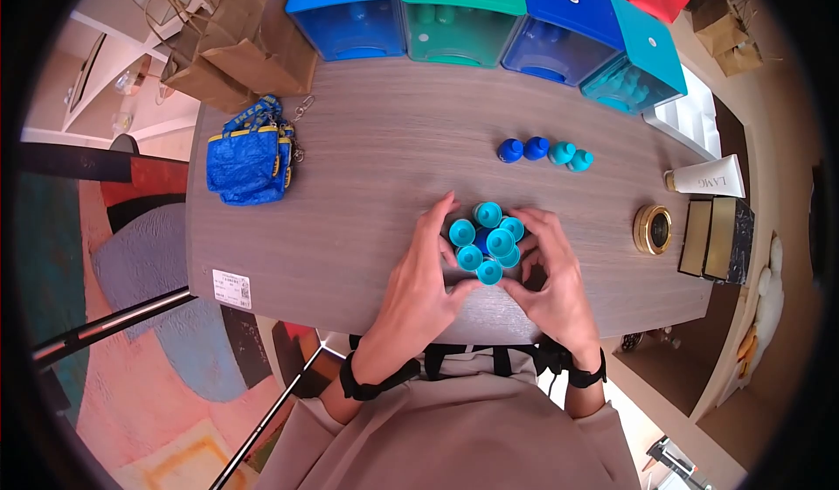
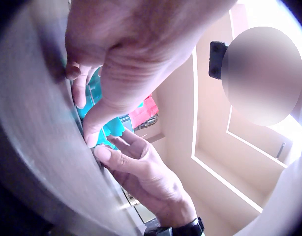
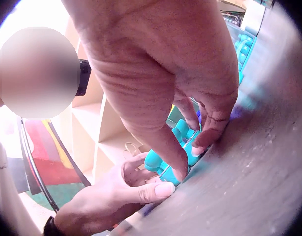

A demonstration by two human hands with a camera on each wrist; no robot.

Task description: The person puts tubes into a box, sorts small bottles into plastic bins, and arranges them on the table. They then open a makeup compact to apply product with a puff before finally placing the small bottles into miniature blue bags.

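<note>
In the head view, several small teal cup-shaped pieces (image 1: 489,271) stand in a tight ring near the table's front edge, hollow ends up. A dark blue piece (image 1: 481,242) shows in the middle, partly covered by a teal piece that overlaps it. My left hand (image 1: 418,280) cups the ring from the left, and my right hand (image 1: 559,289) holds it from the right. In the wrist views, thumbs and fingers curl round the teal pieces (image 3: 180,129) low at the tabletop. The thumbs come close together on the near side.
Two dark blue pieces (image 1: 523,149) and two teal ones (image 1: 571,156) stand in a row behind. Lidded bins (image 1: 468,35) line the back. Blue pouches (image 1: 249,162) lie left; a white tube (image 1: 710,177), gold-rimmed jar (image 1: 653,229) and black-and-gold box (image 1: 717,238) sit right.
</note>
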